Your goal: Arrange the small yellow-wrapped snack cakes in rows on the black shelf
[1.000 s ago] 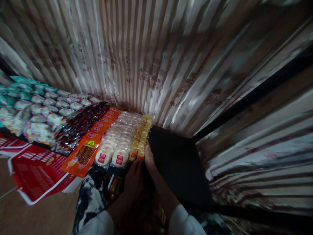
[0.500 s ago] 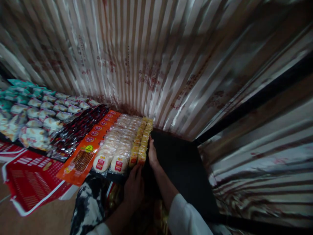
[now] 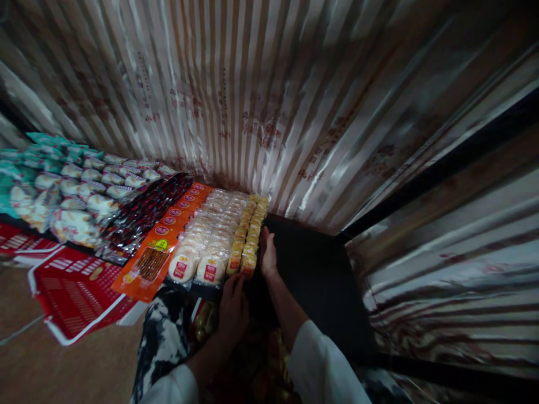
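Note:
Two rows of small yellow snack packets run front to back on the black shelf. My right hand stands on edge along their right side, fingers stretched out towards the back and palm facing the row. At the front end, the fingertips of my left hand touch the nearest yellow packets, the fingers extended. Left of these rows lie clear-wrapped white rice crackers with red labels. An orange bag of brown sticks comes after them.
Dark red packets and white-wrapped snacks continue leftwards, with green packets beyond. A red basket sits below the shelf's left front. Striped sheeting hangs behind, and a black post slants at the right.
My right hand has drawn slightly away from the yellow rows, showing more of its palm. My left fingertips stay at their front. The view has shifted slightly.

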### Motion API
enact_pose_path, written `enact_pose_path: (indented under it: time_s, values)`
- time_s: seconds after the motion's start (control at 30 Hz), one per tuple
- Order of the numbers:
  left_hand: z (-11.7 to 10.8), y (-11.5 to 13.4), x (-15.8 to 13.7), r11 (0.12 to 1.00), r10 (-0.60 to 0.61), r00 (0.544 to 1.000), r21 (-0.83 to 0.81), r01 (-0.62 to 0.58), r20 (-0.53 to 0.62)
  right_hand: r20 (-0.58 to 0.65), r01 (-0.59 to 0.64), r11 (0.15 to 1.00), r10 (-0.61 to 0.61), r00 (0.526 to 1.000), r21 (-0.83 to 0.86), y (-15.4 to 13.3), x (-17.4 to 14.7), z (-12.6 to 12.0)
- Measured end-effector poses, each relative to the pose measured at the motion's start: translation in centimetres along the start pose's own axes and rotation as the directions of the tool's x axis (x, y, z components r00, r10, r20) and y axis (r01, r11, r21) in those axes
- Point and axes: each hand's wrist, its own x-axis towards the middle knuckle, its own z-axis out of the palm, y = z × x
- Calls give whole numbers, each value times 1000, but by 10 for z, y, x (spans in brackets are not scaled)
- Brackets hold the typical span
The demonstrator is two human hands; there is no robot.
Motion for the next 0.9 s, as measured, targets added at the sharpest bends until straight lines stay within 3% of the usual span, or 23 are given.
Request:
enact_pose_path:
  time_s: [0.1, 0.2, 0.33, 0.43, 0.57, 0.9]
  values:
    - [1, 0, 0, 999, -1, 1000, -37, 1, 2, -31, 18, 1000, -18, 999, 1, -7, -14, -11]
    - [0, 3, 1, 995, -59, 998, -88, 56, -35, 51, 86, 976, -78, 996, -199, -10, -42, -23]
    - [0, 7, 0, 975, -166, 985, -160, 156, -50, 161, 153, 868, -86, 983, -472, -5, -70, -27]
    - [1, 6, -3, 958, -223, 975, -188, 216, -15, 187, 194, 784, -101, 977, -590, -2, -74, -24]
    - [6, 0, 0, 942, -241, 969, -227, 246, 48, 219, 255, 728, -148, 965, -636, 1, -70, -22]
    - [17, -14, 16, 966, -170, 985, -196, 169, 11, 221, 288, 679, -187, 957, -675, 6, -68, -25]
